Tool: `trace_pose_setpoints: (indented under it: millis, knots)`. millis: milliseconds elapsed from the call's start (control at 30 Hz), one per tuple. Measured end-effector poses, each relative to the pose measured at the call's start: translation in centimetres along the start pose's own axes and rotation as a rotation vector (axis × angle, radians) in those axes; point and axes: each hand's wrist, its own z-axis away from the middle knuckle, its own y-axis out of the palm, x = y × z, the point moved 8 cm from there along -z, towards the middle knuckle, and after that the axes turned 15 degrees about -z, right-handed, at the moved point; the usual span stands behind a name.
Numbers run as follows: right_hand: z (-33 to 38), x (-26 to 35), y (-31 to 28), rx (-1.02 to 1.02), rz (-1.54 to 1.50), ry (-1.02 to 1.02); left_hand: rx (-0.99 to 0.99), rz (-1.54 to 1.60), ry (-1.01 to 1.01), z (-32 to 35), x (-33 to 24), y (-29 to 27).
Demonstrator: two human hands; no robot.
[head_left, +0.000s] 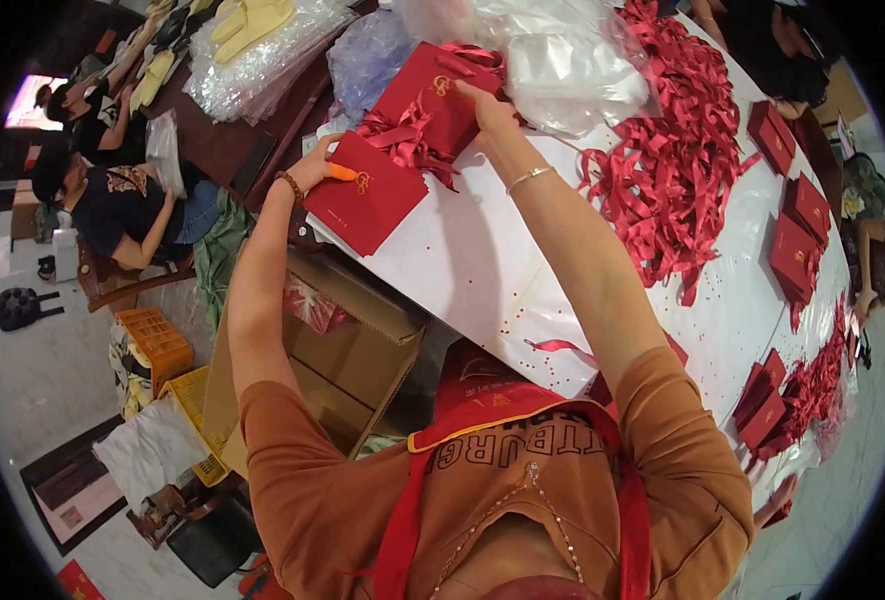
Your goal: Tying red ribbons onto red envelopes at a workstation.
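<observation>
Where the left hand (312,168) holds: its grip is closed on the near stack (372,215) of red packets, with the thumb, in an orange cover (341,172), lying on top.
Right hand (492,112): it touches the far stack (402,92), also red, at its right side; whether this grip is clamped, I cannot tell.
Stacks: both are at the far left part of the white bench (477,285), close together; whether the near one is lifted, I cannot tell.
Loose ribbons (402,130): they lie between the two stacks, red also.
Clear plastic (572,75): it is crumpled, just to the right of the far stack.
Ribbon heap (667,170): it spreads widely on the bench, to the right of the right forearm.
Other packets (792,255): they lie in groups along the right side of the bench.
Carton (347,365): it stands open below the bench edge, beside the left forearm.
Nearer co-worker (112,205): this person sits at the left, in a dark shirt.
</observation>
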Motion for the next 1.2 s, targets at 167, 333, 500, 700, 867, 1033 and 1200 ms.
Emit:
trace_pose_setpoints:
  millis: [167, 333, 500, 700, 867, 1033, 1200]
  knots:
    - [6.8, -2.7, -4.7, 0.466, 0.137, 0.012, -0.120, -0.130, 0.120, 1.8, -0.1, -1.7]
    - [14.9, 3.2, -19.5, 0.602, 0.098, -0.013, -0.534, -0.212, 0.467, 4.2, -6.5, -4.8]
    - [18.0, 10.2, -38.4, 0.088, 0.000, -0.466, -0.612, -0.379, 0.607, 10.6, -16.4, 10.6]
    - [19.8, 6.8, -47.6, -0.064, 0.170, -0.501, -0.140, -0.684, 0.784, 12.9, -10.9, 34.2]
    - [20.9, 5.4, -49.7, -0.112, 0.386, -0.702, -0.272, -0.921, 0.927, 14.4, -12.0, 38.7]
    - [23.0, 5.0, -47.0, -0.149, 1.093, -0.963, -0.275, -0.680, 0.884, 14.6, -15.1, 38.3]
    - [24.0, 3.6, -44.8, -0.032, 1.169, -1.029, -0.153, -0.515, 0.756, 13.8, -18.0, 40.3]
